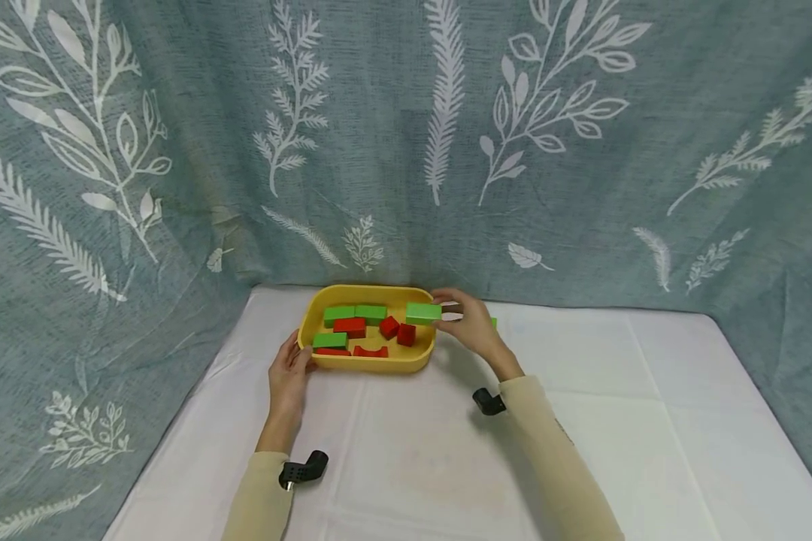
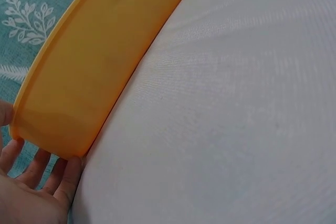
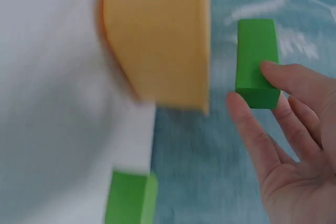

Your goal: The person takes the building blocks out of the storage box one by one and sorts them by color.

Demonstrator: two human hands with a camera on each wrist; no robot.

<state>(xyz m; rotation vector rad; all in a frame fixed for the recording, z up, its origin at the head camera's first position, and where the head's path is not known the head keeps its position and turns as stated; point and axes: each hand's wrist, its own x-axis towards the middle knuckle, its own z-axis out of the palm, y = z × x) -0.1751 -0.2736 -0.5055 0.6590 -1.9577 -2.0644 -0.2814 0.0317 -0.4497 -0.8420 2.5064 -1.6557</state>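
At the left end of a yellow tray [image 1: 363, 364], my left hand [image 1: 289, 379] grips the corner, its thumb by the rim. In the left wrist view its fingertips touch the tray's outer wall [image 2: 89, 61]. My right hand [image 1: 470, 323] pinches a green block [image 1: 422, 313] between thumb and fingers, over the tray's right end. The right wrist view shows this rectangular block [image 3: 256, 56] above the rim. Inside the tray lie several green blocks [image 1: 371, 315], a red block [image 1: 349, 327], two small red cubes [image 1: 406, 335] and a red arched block [image 1: 371, 352].
Another green block [image 3: 126, 198] lies on the white tablecloth [image 1: 406, 451] to the right of the tray, mostly behind my right hand in the head view. A blue-green curtain [image 1: 392, 150] with white leaf patterns hangs behind the table.
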